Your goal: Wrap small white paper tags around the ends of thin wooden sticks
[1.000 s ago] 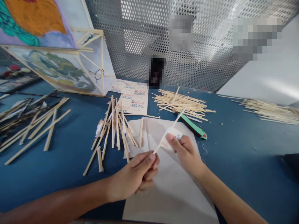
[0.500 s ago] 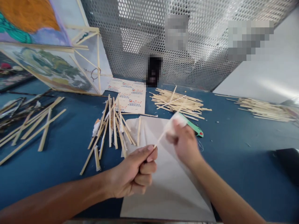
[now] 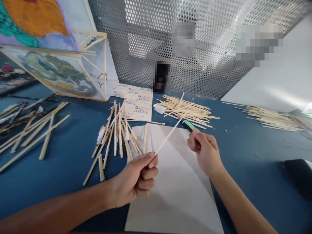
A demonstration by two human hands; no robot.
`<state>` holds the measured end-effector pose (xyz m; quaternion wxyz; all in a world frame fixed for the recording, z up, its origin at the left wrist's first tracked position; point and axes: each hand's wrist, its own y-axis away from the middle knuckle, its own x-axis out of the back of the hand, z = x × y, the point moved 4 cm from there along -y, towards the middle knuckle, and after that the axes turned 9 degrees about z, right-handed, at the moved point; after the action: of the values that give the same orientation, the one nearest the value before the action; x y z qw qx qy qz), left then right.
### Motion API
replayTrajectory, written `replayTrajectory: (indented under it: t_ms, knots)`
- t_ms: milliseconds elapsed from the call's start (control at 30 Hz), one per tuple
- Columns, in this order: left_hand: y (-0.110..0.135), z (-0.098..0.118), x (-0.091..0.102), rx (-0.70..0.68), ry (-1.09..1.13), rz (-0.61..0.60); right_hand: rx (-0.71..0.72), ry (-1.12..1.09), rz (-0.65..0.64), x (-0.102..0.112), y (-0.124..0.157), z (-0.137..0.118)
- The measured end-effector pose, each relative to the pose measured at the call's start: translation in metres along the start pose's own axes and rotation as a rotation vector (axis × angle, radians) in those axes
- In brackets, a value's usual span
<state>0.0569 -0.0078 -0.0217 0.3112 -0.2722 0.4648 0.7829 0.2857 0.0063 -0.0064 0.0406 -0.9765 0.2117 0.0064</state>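
My left hand point(image 3: 138, 175) is closed, pinching a thin bamboo stick point(image 3: 172, 132) between thumb and forefinger. The stick slants up and to the right over a white paper sheet point(image 3: 170, 195). To the right, my right hand point(image 3: 206, 149) has its fingers closed on a green utility knife point(image 3: 188, 125); only the knife's front end shows, the rest being hidden by the fingers. A crumpled white piece point(image 3: 159, 108), perhaps cloth or tissue, lies at the left edge of a pile of thin sticks point(image 3: 192, 109).
Wider wooden strips point(image 3: 119, 136) lie left of the paper, with more strips point(image 3: 46, 130) farther left. Behind them is a printed abrasive sheet point(image 3: 138, 104). A painted stick-framed box point(image 3: 60, 71) stands at back left. Another stick pile point(image 3: 270, 117) and a black object point(image 3: 298, 174) are at right.
My right hand has let go of the white piece, which now lies by the stick pile. It has moved right and closed on the knife. My left hand still holds the stick.
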Motion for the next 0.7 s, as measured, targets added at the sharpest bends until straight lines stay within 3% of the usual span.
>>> replayTrajectory:
  t_ms: [100,200,333,467,567,633,700]
  knots:
    - [-0.001,0.001,-0.001,-0.077,-0.053,-0.017,0.124,0.188,0.126,0.016,-0.012,0.0]
    - [-0.002,0.008,-0.002,-0.262,-0.073,-0.026,0.179,0.475,0.028,0.01,-0.021,-0.004]
    - [-0.001,0.024,0.0,-0.518,-0.044,0.06,0.232,0.753,-0.174,-0.027,-0.055,-0.014]
    - [0.002,0.034,0.002,-0.572,-0.05,0.106,0.37,0.925,-0.105,-0.075,-0.117,-0.019]
    - [0.003,0.037,0.004,-0.582,-0.076,0.128,0.382,0.982,-0.081,-0.102,-0.154,-0.015]
    - [0.003,0.038,0.006,-0.585,-0.097,0.141,0.37,0.985,-0.081,-0.111,-0.162,-0.014]
    - [0.003,0.04,0.007,-0.604,-0.111,0.154,0.388,0.946,-0.079,-0.111,-0.152,-0.019]
